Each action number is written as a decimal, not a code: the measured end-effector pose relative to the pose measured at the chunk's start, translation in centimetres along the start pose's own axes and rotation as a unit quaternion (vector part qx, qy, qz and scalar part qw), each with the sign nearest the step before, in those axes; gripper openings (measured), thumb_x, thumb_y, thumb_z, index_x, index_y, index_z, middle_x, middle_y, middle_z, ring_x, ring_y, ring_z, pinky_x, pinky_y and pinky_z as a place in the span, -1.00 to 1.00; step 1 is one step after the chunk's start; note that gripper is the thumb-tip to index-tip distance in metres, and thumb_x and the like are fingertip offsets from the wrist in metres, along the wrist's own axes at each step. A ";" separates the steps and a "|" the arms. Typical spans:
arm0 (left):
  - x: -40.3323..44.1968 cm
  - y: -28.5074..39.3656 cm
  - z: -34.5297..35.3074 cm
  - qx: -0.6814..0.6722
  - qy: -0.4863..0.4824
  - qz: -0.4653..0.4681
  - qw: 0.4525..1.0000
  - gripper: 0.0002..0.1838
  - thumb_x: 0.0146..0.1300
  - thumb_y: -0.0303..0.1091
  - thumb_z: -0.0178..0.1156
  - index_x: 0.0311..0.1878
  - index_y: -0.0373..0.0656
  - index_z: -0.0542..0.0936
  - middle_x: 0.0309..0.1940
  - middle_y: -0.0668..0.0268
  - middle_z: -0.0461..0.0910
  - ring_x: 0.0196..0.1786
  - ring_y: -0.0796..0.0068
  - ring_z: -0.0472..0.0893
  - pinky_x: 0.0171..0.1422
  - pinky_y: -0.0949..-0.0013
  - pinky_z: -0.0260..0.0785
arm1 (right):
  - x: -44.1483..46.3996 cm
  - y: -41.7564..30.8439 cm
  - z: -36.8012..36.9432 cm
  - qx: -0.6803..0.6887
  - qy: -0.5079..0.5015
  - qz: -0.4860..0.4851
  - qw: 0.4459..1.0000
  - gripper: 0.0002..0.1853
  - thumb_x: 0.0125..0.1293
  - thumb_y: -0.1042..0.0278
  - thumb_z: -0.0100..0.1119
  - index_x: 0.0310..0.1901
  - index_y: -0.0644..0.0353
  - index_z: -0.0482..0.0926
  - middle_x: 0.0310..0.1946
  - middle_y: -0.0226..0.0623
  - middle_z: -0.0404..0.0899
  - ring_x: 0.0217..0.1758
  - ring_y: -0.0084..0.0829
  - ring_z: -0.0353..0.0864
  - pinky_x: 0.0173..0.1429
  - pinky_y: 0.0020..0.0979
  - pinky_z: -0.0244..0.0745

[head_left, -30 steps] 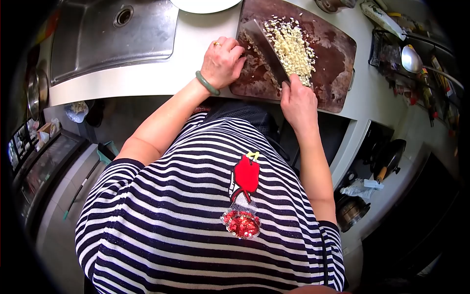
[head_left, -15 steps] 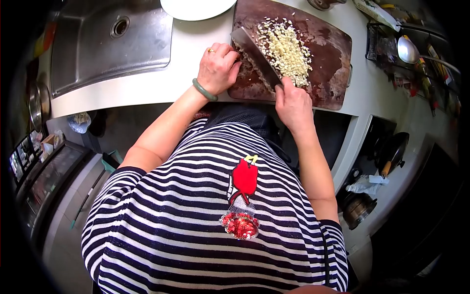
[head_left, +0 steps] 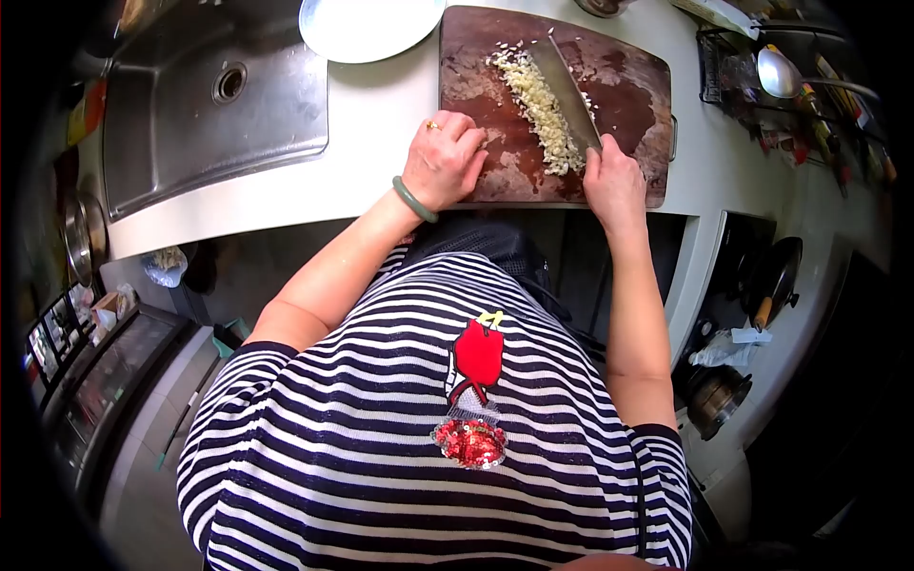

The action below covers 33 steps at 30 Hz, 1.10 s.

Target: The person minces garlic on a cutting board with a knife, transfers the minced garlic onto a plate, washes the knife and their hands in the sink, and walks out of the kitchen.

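My right hand [head_left: 617, 186] grips the handle of a cleaver [head_left: 567, 100], whose broad blade stands along the right side of a pile of finely chopped garlic [head_left: 539, 112]. The pile forms a long band on a brown wooden cutting board [head_left: 633, 95]. A few loose bits lie right of the blade. My left hand [head_left: 444, 162], wearing a ring and a green bangle [head_left: 414, 200], rests at the board's left edge with its fingers curled together. Whatever those fingers may hold is hidden.
A white plate [head_left: 369, 33] stands behind the board's left corner. Left of it is a steel sink [head_left: 286, 114] with a drain. At the right, a ladle [head_left: 779, 72] lies by a black rack [head_left: 710, 67]. Below, a pan [head_left: 783, 271] and a pot [head_left: 719, 398] sit on shelves.
The cleaver has moved right across the board, from the garlic's left side to its right side. The garlic, spread wide before, is now a narrower band. My left hand stays near the board's left edge.
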<state>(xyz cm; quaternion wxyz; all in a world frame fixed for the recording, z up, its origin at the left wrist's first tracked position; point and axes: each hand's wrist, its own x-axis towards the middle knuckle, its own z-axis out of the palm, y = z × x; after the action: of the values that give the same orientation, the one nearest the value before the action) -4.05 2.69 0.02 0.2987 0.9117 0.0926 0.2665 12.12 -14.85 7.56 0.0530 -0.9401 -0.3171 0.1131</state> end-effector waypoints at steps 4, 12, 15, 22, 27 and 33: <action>0.2 0.5 0.3 0.009 -0.005 0.007 1.000 -0.78 -0.03 -0.42 0.31 -0.26 -0.17 0.58 -0.24 0.23 0.52 -0.12 0.23 0.49 -0.04 0.23 0.35 | -0.5 -0.8 -1.2 0.005 -0.001 0.015 1.000 -0.79 0.35 0.25 0.03 -0.18 0.24 0.45 -0.43 0.20 0.60 -0.27 0.25 0.60 -0.13 0.14 0.47; 0.0 0.8 0.2 0.005 -0.011 0.016 1.000 -0.79 -0.01 -0.43 0.31 -0.25 -0.17 0.57 -0.23 0.24 0.51 -0.12 0.22 0.49 -0.01 0.24 0.33 | -0.6 -0.8 -1.4 0.006 -0.004 -0.004 1.000 -0.79 0.34 0.27 0.03 -0.17 0.24 0.46 -0.42 0.20 0.61 -0.27 0.22 0.62 -0.12 0.13 0.49; -0.3 0.7 0.2 0.002 -0.014 0.014 1.000 -0.78 -0.01 -0.44 0.32 -0.25 -0.17 0.57 -0.23 0.24 0.51 -0.12 0.22 0.49 0.00 0.23 0.33 | -0.4 0.2 0.3 0.023 -0.001 0.006 1.000 -0.79 0.35 0.25 0.03 -0.15 0.23 0.45 -0.41 0.20 0.59 -0.25 0.24 0.57 -0.13 0.14 0.45; 0.0 1.0 0.1 0.003 -0.010 0.012 1.000 -0.80 -0.01 -0.44 0.31 -0.28 -0.16 0.56 -0.23 0.25 0.51 -0.11 0.22 0.49 0.00 0.23 0.33 | -0.2 0.9 -2.0 0.016 0.027 0.027 0.999 -0.77 0.35 0.21 0.03 -0.18 0.22 0.45 -0.41 0.22 0.60 -0.23 0.23 0.60 -0.11 0.14 0.47; -0.2 1.0 0.1 0.007 -0.012 0.019 1.000 -0.77 -0.02 -0.47 0.35 -0.25 -0.15 0.58 -0.23 0.26 0.54 -0.11 0.22 0.51 -0.03 0.25 0.35 | 1.1 2.3 0.0 -0.011 0.028 0.024 0.999 -0.77 0.35 0.22 0.02 -0.21 0.24 0.45 -0.40 0.21 0.61 -0.24 0.25 0.60 -0.12 0.15 0.47; -0.2 1.1 -0.1 0.008 -0.014 0.015 1.000 -0.76 -0.02 -0.47 0.35 -0.24 -0.16 0.58 -0.22 0.26 0.54 -0.11 0.23 0.51 -0.03 0.26 0.34 | 0.9 1.1 -0.5 0.001 0.013 0.022 1.000 -0.77 0.35 0.23 0.03 -0.17 0.25 0.46 -0.39 0.20 0.61 -0.24 0.24 0.60 -0.12 0.15 0.48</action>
<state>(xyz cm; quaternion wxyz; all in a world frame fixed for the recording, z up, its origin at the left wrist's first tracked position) -4.22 1.80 0.62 0.2889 0.9190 0.0763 0.2573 13.64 -15.21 7.69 0.0553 -0.9483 -0.2952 0.1028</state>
